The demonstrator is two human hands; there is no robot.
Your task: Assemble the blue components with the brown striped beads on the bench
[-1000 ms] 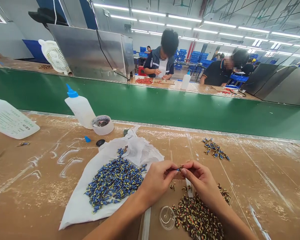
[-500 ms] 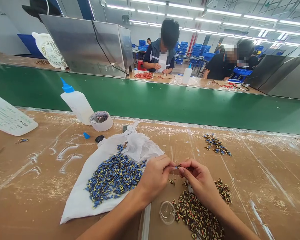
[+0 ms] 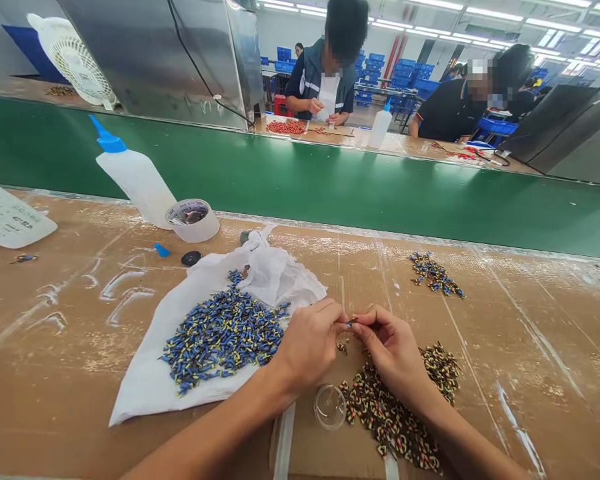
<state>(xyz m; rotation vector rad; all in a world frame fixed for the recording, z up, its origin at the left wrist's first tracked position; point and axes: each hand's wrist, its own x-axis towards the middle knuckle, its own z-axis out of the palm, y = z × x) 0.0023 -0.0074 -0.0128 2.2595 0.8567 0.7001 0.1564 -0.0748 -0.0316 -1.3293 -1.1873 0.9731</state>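
Observation:
My left hand and my right hand meet fingertip to fingertip, both pinched on a tiny blue and dark piece. Its exact kind is too small to make out. Left of my hands, a heap of small blue pieces with yellow and black parts lies on a white plastic sheet or bag. Below my right hand spreads a pile of small dark pieces with yellow and red marks. A clear round dish stands beside that pile.
Farther right lies a small group of blue and yellow pieces. A blue-tipped bottle, a tape roll and a black cap stand at the back left. Beyond the green strip, co-workers sit at another bench.
The camera view has tilted and shifted slightly, so the scene sits higher in the picture. Both hands stay together at the small piece, with only slight finger movement.

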